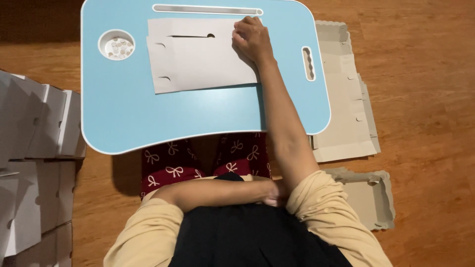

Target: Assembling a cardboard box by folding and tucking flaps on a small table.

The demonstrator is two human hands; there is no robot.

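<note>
while the right hand [252,37] presses curled fingers on the far right corner of the flat white box blank [200,54], the blank lies on the blue lap tray [148,118], long axis left-right, extending left from the hand. left hand [272,194] rests against the body (grip cannot be told), well apart.

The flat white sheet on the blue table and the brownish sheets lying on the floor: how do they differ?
The white sheet lies singly on the blue table, the right hand pressing its upper right corner; the brownish sheets lie stacked on the wooden floor, untouched. The white sheet shows a pale, smooth face; the brownish sheets show a dull tan one. Both are flat, unfolded cardboard cut-outs with slots and notches.
</note>
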